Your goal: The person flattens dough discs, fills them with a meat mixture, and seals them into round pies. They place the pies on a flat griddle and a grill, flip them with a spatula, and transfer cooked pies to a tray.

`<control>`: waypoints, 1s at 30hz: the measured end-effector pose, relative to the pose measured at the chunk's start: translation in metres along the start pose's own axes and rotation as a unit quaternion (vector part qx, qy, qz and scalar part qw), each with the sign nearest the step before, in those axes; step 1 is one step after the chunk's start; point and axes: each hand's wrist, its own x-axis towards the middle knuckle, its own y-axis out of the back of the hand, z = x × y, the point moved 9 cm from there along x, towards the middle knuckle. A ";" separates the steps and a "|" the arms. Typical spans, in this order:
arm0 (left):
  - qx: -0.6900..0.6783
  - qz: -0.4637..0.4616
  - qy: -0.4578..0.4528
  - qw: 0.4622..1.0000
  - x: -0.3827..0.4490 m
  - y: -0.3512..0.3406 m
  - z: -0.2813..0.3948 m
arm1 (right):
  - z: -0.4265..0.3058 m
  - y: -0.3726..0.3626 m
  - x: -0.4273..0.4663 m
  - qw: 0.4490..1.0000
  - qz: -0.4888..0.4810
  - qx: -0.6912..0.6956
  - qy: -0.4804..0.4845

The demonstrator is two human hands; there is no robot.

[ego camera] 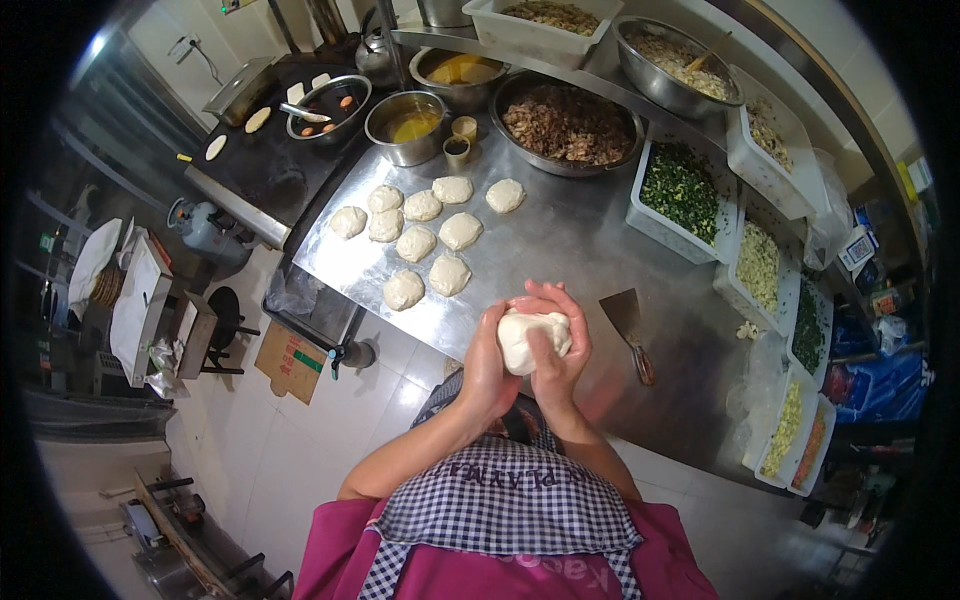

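Note:
Cupped between my two hands, above the near edge of the steel table (540, 247), is a ball of white dough (517, 345). My left hand (491, 360) wraps its left side, and my right hand (562, 352) wraps its right side with the thumb pressed across the dough. Several rounded dough pieces (416, 244) lie on the table to the left, some touching. A scraper with a metal blade (622, 311) and a dark handle rests to the right of my hands, touched by neither.
A steel bowl of yellow liquid (409, 150) and a wide bowl of brown filling (566, 127) stand at the back. White tubs of chopped greens (679, 191) line the right side under a shelf (622, 90). Flat breads lie on the dark griddle (277, 169) at back left.

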 end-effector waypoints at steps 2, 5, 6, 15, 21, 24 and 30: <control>-0.004 -0.039 -0.049 0.998 -0.003 -0.010 0.003 | 0.008 0.009 -0.001 0.996 0.059 0.020 -0.060; 0.184 -0.036 -0.292 0.938 -0.017 -0.023 0.032 | 0.017 0.010 -0.004 0.973 0.134 0.116 -0.147; 0.267 -0.022 -0.380 0.886 -0.026 -0.030 0.042 | 0.019 0.008 -0.006 0.964 0.143 0.133 -0.182; 0.051 -0.084 -0.034 0.995 -0.009 -0.034 0.020 | -0.016 -0.018 0.017 0.991 -0.084 0.098 0.040; 0.127 -0.069 -0.261 0.955 -0.012 -0.041 0.037 | -0.002 -0.002 0.012 0.980 0.059 0.166 -0.096; 0.204 -0.038 -0.404 0.891 -0.026 -0.042 0.056 | -0.015 -0.012 0.015 0.984 0.078 0.131 -0.092; -0.010 -0.136 -0.141 0.981 -0.015 -0.050 0.048 | -0.046 -0.033 0.027 0.990 -0.088 0.075 0.084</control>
